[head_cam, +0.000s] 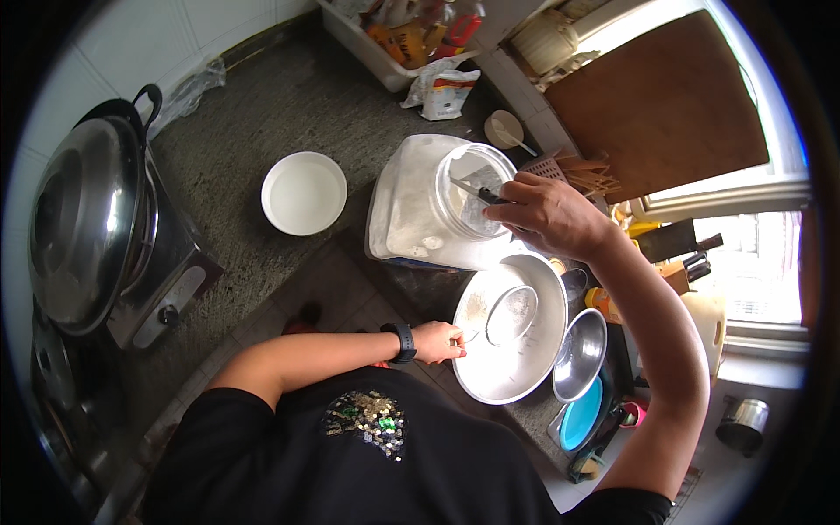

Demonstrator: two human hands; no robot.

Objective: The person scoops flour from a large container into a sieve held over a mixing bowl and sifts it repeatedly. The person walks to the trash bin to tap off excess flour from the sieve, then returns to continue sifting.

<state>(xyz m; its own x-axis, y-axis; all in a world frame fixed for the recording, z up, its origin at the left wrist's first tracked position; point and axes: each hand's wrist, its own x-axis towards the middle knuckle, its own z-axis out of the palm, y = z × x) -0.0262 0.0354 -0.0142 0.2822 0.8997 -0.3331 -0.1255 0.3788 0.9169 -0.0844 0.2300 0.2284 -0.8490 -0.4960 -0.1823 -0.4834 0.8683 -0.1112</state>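
Observation:
My left hand (pixel 434 342) grips the thin handle of a round wire sieve (pixel 512 316). The sieve is over a wide pale basin (pixel 505 380), and some pale powder shows in its mesh. At the mouth of a large clear plastic jar (pixel 413 203), my right hand (pixel 558 215) holds a utensil by its black handle (pixel 489 196). The utensil's metal part (pixel 463 186) points into the opening; its full shape is hidden. White powder coats the inside of the jar, which stands just beyond the basin.
A white bowl (pixel 304 193) sits left of the jar. Farther left, a lidded wok (pixel 98 216) rests on a stove (pixel 172 308). A metal bowl (pixel 581 354) and blue basin (pixel 582 413) lie to the right. Behind are a white packet (pixel 450 95) and a small cup (pixel 504 128).

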